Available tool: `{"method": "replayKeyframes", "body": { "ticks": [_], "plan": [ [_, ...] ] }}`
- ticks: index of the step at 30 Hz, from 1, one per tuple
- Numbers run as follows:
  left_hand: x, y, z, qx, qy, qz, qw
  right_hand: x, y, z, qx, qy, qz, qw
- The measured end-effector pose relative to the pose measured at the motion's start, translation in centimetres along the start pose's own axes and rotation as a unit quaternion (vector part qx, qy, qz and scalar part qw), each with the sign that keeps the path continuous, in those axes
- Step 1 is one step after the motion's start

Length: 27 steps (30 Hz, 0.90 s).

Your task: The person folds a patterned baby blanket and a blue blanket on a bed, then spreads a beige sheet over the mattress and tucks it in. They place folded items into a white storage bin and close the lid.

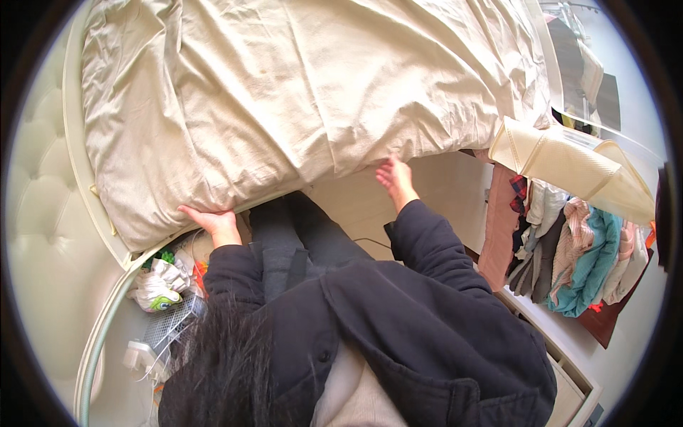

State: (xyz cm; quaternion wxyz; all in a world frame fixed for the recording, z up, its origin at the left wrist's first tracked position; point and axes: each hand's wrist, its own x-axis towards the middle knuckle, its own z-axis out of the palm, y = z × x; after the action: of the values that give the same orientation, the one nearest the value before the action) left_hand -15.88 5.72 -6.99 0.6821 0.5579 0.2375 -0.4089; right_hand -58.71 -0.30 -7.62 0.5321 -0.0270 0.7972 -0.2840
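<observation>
A cream fitted sheet (pixel 309 96), wrinkled in long folds, covers the mattress before me and wraps down over its near edge. My left hand (pixel 216 223) grips that edge near the left corner, its thumb on top of the sheet and its fingers hidden underneath. Further right, my right hand (pixel 396 179) is at the lower border of the sheet. Its fingertips meet the fabric and look slightly blurred, so whether they pinch it cannot be told.
The tufted headboard (pixel 40 171) rises at the left. Below it lie a white plastic bag (pixel 160 285) and a wire basket (pixel 173 320). Clothes (pixel 581 251) hang at the right under a cream fabric cover (pixel 571 160). A drawer unit (pixel 568 373) stands at the lower right.
</observation>
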Motion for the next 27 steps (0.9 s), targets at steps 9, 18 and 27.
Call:
{"method": "replayKeyframes", "body": {
  "ticks": [9,18,27],
  "plan": [
    [3.9,3.4,-2.6,-0.001,-0.036,-0.031,0.999,7.1,-1.9,-3.6,-0.131,0.051,-0.173,0.975],
    [4.7,1.2,-3.7,-0.022,-0.005,0.047,0.999,9.8,0.6,-7.2,0.021,0.065,-0.190,0.980],
    [-3.6,-8.0,0.5,0.059,-0.091,-0.269,0.957,10.8,-1.0,-9.8,0.217,0.022,0.037,0.975]
  ]
}}
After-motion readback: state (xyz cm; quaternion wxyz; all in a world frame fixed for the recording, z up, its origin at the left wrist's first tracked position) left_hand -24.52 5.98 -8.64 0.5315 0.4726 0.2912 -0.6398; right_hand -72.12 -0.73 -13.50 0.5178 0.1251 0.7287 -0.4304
